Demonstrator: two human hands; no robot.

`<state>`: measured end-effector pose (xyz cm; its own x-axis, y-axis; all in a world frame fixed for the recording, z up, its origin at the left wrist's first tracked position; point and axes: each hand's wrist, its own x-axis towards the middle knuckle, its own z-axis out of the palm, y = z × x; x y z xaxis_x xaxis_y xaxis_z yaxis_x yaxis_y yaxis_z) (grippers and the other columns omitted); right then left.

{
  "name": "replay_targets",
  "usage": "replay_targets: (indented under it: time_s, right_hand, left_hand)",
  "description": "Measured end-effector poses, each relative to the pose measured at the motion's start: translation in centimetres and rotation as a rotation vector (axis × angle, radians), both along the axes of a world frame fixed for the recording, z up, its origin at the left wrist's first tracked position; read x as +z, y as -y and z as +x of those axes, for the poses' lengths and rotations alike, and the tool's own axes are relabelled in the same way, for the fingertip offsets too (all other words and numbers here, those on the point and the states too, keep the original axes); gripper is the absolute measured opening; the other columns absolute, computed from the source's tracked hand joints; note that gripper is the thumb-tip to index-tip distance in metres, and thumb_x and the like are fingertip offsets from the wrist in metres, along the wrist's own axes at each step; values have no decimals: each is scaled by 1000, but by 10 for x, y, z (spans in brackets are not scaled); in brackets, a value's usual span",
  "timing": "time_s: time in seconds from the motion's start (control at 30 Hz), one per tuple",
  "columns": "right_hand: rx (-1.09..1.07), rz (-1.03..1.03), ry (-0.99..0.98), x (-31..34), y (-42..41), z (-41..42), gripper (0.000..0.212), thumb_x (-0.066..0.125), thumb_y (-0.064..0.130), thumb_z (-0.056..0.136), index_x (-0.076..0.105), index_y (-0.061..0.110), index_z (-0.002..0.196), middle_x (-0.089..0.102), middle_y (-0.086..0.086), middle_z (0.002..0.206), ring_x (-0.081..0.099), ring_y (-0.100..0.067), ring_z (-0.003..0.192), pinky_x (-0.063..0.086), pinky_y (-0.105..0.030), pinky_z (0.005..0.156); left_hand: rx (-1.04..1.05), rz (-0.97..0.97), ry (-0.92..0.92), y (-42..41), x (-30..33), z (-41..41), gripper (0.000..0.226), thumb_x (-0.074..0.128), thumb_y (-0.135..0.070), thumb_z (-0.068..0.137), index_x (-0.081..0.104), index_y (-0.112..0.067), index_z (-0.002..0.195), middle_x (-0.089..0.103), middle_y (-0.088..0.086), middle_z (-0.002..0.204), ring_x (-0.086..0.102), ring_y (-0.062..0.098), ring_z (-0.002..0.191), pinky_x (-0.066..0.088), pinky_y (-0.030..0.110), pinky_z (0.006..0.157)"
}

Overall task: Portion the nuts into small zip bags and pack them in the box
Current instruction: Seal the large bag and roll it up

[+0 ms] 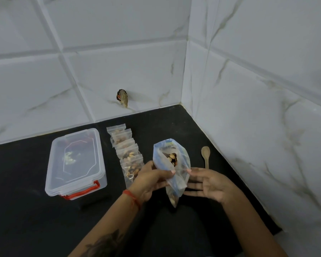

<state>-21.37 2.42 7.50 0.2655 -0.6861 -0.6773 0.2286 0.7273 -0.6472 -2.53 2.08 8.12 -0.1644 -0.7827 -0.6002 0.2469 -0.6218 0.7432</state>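
Nuts show inside the open, crumpled plastic bag.

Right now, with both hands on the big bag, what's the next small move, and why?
Probably set the big bag down and open the box: filled small bags lie in a row beside it, its lid is shut, and the spoon lies unused.

No readable text, label, brand or number shows on anything here; the print is too blurred.

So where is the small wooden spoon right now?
The small wooden spoon lies on the black counter, right of the large clear nut bag, near the tiled wall.
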Motion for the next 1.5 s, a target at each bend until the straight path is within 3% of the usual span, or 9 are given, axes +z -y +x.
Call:
replay_targets:
  time_s: [0.13,0.27,0.37,0.47,0.6,0.77,0.93,1.13,1.5]
  right_hand:
    - [-75,-53,-95,-6,-4,2,30,66,-4,78,62,0,107,73,-16,93,72,-26,83,60,-34,65]
    - [-150,-200,-565,-14,-4,17,14,67,8,80,62,3,92,68,-15,91,65,-18,69,53,-24,56]
    - [-116,-250,-743,-14,-3,25,11,62,19,86,58,13,94,61,-7,92,63,-15,74,57,-28,65]
    - [-144,-82,-295,-5,-3,18,21,65,14,85,58,11,104,65,-12,103,66,-25,91,58,-38,72]
    - [-157,4,27,7,-7,7,29,66,-3,78,60,0,105,70,-20,97,69,-30,88,60,-39,69]
    - [-189,-120,-309,6,-5,21,29,72,-1,75,60,5,100,69,-14,94,71,-22,78,56,-28,55]
    - [-49,-423,-927,1,-6,32,20,70,19,80,50,14,79,55,-3,80,59,-13,70,54,-25,59]
    - [-40,-61,-124,22,-2,6,32,71,8,78,59,7,107,73,-13,93,71,-25,85,58,-37,67]
    - [-355,56,33,12,-7,20,4,62,-8,80,61,-6,84,70,-17,70,69,-19,58,56,-21,47]
  left_hand:
    - [70,-159,275,1,-5,-10,45,67,0,80,46,-11,118,59,7,111,64,21,93,58,28,61]
    - [-46,-423,771,-3,-8,-15,25,58,-12,87,42,-12,106,59,6,96,67,16,65,55,23,51]
    - [-46,-258,534,-5,-5,-14,24,57,-15,90,39,-14,106,59,13,104,69,22,73,59,30,57]
    - [-29,-1,71,-3,4,-8,34,65,-18,86,48,-6,113,66,18,105,71,25,81,59,32,62]
    - [-18,7,28,-5,5,-8,58,72,1,76,42,-7,125,64,15,112,68,25,91,59,31,66]
    - [128,-80,279,-5,3,-27,56,59,8,76,35,-14,122,49,10,112,59,25,94,52,23,51]
    - [-10,-192,489,-6,4,-28,51,62,-2,78,33,-16,116,47,3,108,55,23,100,55,30,66]
    - [9,38,-107,-3,19,-4,44,59,9,80,48,-10,119,65,14,107,67,23,86,58,35,67]
    - [-17,29,-303,-6,7,-4,35,66,-1,73,59,-8,107,70,14,93,68,20,80,58,34,73]
